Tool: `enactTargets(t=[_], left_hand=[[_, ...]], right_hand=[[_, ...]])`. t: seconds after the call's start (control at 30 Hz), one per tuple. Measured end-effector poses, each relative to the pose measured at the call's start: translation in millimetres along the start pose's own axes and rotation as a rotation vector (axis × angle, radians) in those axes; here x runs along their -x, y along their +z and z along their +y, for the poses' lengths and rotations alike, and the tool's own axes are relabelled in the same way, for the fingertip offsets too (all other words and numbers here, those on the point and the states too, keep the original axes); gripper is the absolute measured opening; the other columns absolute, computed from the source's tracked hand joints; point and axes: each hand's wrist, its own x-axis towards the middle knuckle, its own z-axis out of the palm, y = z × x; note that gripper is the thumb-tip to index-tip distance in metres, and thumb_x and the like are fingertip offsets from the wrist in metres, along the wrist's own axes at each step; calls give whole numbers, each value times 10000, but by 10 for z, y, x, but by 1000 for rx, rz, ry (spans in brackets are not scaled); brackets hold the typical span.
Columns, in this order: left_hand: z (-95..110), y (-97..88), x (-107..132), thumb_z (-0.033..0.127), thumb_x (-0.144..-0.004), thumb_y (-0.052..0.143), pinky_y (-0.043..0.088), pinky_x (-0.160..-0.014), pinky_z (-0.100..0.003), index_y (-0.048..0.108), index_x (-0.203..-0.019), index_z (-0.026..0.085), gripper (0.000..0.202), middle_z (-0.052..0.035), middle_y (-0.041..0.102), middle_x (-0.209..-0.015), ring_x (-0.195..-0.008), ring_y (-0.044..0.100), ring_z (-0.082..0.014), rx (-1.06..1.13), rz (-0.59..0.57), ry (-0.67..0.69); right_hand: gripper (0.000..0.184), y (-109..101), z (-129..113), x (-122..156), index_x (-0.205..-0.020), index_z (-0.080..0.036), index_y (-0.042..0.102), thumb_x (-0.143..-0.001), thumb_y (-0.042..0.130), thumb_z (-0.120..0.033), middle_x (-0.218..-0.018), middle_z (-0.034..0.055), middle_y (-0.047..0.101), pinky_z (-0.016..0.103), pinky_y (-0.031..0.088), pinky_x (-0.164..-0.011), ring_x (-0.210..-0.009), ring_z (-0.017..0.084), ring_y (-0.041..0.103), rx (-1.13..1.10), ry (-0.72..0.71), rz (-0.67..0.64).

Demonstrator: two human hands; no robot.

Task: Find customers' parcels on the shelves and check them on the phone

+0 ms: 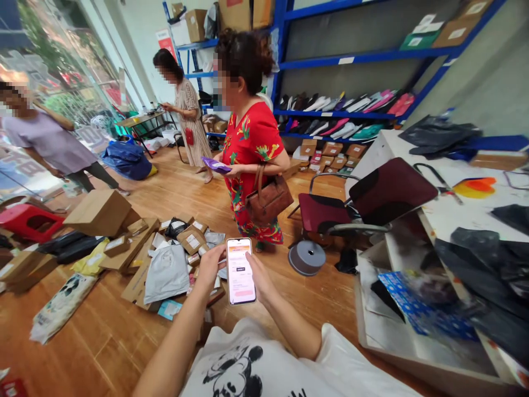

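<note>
The phone (241, 278) stands upright in front of my chest, its lit screen turned towards me, held between my two hands just above the top of my white shirt (248, 366). My left hand (212, 267) is curled around its left edge, and my right hand (261, 278) grips the right edge, with the thumb over the upper part of the screen. The text on it is too small for me to read. Beyond my left forearm, a grey plastic parcel (167, 273) lies on a heap of cardboard boxes and packets on the wooden floor (111, 336). Ahead of me stands a person in red (256, 138), holding a purple packet (217, 165), a brown handbag (269, 201) hanging from one arm. To my right, a round grey object (306, 258) sits near a maroon chair (322, 212).
</note>
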Motion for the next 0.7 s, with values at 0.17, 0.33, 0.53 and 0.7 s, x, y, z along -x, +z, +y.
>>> enactTargets(t=[0.17, 0.33, 0.53, 0.7], left_hand=[[-13, -91, 45, 555, -609, 788, 488, -680, -260, 744, -819, 152, 457, -64, 721, -810, -741, 635, -164, -48, 34, 25], [-2, -111, 49, 568, -616, 775, 473, -652, -262, 739, -803, 150, 459, -57, 708, -753, -699, 619, -165, -79, 53, 44], [14, -81, 60, 589, -615, 762, 478, -643, -278, 727, -794, 147, 479, -67, 710, -744, -661, 624, -175, -95, 30, 53], [44, -39, 87, 602, -597, 763, 479, -630, -295, 724, -813, 134, 517, -86, 715, -753, -673, 645, -204, -107, 23, 47]], right_hand=[[523, 46, 70, -4, -948, -152, 690, -690, 692, -606, -820, 76, 761, 338, 513, -654, -702, 247, 683, 45, 17, -25], [505, 66, 77, 13, -913, -151, 696, -691, 692, -604, -796, 69, 756, 324, 497, -651, -712, 243, 671, 89, -7, -23], [487, 85, 45, 48, -864, -159, 699, -673, 723, -607, -830, 59, 757, 319, 487, -688, -763, 244, 672, 111, -57, -1], [491, 103, 32, 82, -860, -168, 694, -648, 748, -608, -818, 42, 751, 290, 467, -637, -689, 204, 649, 97, -79, 14]])
